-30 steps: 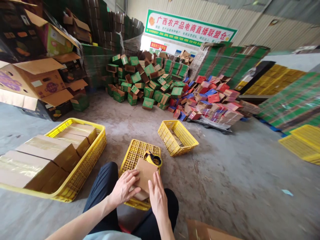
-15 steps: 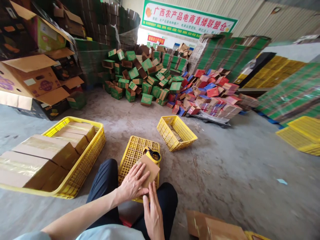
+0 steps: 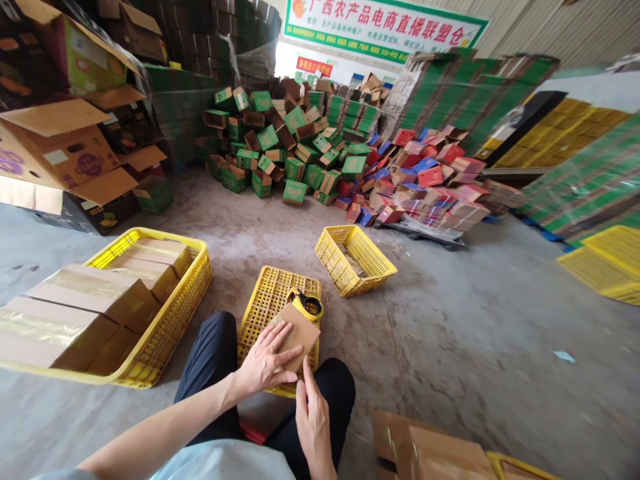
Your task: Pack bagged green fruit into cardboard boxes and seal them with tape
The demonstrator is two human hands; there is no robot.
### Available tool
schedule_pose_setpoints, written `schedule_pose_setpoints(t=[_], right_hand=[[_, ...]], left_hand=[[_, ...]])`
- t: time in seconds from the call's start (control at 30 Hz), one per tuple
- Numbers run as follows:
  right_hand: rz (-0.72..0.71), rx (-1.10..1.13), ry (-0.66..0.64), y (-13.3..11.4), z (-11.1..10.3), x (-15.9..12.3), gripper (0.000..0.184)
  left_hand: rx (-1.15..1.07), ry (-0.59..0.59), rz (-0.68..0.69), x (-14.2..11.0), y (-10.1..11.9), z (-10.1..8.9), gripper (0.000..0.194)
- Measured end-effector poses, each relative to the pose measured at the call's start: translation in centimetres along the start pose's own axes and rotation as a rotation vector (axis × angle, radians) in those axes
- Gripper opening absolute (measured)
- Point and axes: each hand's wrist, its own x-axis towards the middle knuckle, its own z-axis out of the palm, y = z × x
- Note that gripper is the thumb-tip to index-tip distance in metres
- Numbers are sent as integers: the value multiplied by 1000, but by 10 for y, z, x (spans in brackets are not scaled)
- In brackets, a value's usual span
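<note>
A small piece of brown cardboard (image 3: 301, 331), perhaps a small box, rests on an upturned yellow plastic crate (image 3: 265, 293) between my knees. My left hand (image 3: 267, 360) lies flat across its near left part with the fingers spread. My right hand (image 3: 314, 417) is at the near right edge, index finger stretched out to touch that edge, thumb apart and the other fingers bent. Just beyond the cardboard, a yellow tape dispenser (image 3: 306, 304) with a black ring sits on the crate. The cardboard's underside is hidden.
To the left stands a yellow crate (image 3: 207, 273) holding taped cardboard boxes (image 3: 83, 287). A smaller yellow crate (image 3: 353, 263) is ahead. Cardboard pieces (image 3: 440, 453) lie at lower right. Green boxes (image 3: 295, 190) and red and blue boxes (image 3: 430, 175) are heaped farther off.
My right hand has shifted slightly right along the cardboard's edge, and its fingers, earlier straight together, now have only the index extended. My left hand stays flat. The view has tilted down slightly.
</note>
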Motion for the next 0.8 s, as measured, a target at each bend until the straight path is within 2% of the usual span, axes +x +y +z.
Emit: schedule_pose_setpoints(t=[0.17, 0.3, 0.4, 0.57, 0.67, 0.8], right_hand=[[-9, 19, -23, -7, 0, -16, 51], [29, 22, 3, -8, 2, -13, 54], [81, 27, 34, -2, 8, 0, 63], [128, -8, 64, 12, 13, 38, 83], [78, -74, 85, 20, 10, 54, 84], [-67, -244, 87, 23, 9, 45, 72]], left_hand=[[-24, -22, -11, 0, 4, -2, 67], [-20, -38, 26, -2, 7, -4, 59], [-24, -38, 31, 0, 8, -7, 58], [-45, -35, -6, 10, 10, -15, 55], [-35, -40, -20, 14, 9, -17, 51], [25, 27, -128, 16, -4, -12, 53]])
